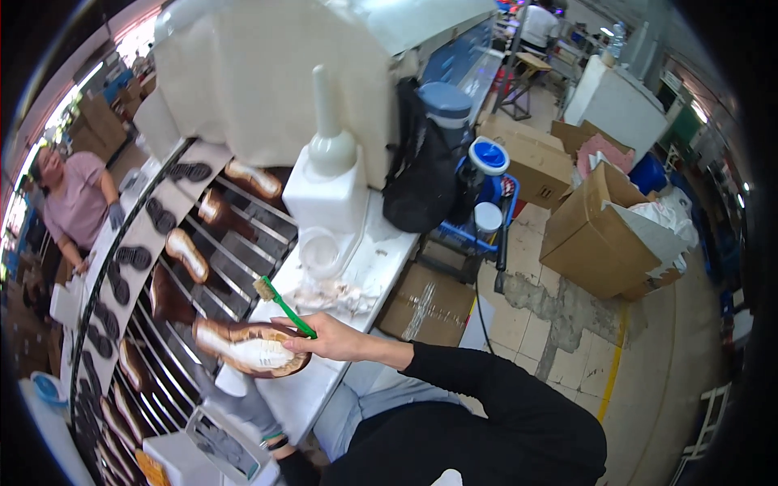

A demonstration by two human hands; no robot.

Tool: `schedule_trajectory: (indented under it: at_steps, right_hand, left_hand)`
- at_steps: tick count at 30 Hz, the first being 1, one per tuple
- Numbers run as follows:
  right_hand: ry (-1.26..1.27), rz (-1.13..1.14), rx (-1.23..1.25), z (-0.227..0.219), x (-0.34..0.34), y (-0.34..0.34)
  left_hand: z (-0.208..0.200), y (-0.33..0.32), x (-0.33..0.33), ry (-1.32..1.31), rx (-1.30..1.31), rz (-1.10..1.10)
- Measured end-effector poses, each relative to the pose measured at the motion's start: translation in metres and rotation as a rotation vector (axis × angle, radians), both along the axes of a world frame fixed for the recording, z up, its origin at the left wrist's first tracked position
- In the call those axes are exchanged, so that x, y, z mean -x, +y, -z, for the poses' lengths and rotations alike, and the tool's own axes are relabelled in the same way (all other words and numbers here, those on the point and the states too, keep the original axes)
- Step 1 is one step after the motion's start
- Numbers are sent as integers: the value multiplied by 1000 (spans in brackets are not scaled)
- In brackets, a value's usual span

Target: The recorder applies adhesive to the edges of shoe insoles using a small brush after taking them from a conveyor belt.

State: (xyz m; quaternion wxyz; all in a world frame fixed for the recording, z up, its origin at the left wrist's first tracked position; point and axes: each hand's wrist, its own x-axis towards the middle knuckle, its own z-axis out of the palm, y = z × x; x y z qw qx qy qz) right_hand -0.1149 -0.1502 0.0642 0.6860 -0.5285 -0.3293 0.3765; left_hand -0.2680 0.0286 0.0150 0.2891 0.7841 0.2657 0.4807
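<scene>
My bare right hand (331,338) is closed around a green toothbrush (293,315) with tan bristles. The same hand grips the right end of a brown shoe upper (231,342), whose pale underside faces up. My left hand (247,405), in a grey glove, is just below the shoe upper's left end, beside the rack. Its fingers look stretched out and slightly blurred, with nothing visible in them. A white container with a tall-necked bottle (331,150) stands on the white table beyond my right hand, behind a small round dish (321,251).
A slatted metal rack (243,215) carries several brown shoe uppers; dark soles (134,257) line the curved belt (180,198) beyond. A co-worker (81,198) stands at the far left. A black bag (419,174), a blue crate (478,235) and cardboard boxes (596,235) are at right.
</scene>
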Motion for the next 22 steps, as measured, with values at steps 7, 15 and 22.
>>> schedule_trajectory:
  at_steps: [7, 15, 22]
  right_hand:
    - [-234, 69, 91, -21, 68, 19]
    - [-396, 321, 252, -16, -25, -19]
    - [-1067, 494, 782, -19, -103, -48]
  left_hand:
    - [169, -34, 20, -345, 601, 147]
    - [11, -20, -56, -454, 489, -163]
    - [20, -8, -7, -417, 326, 14]
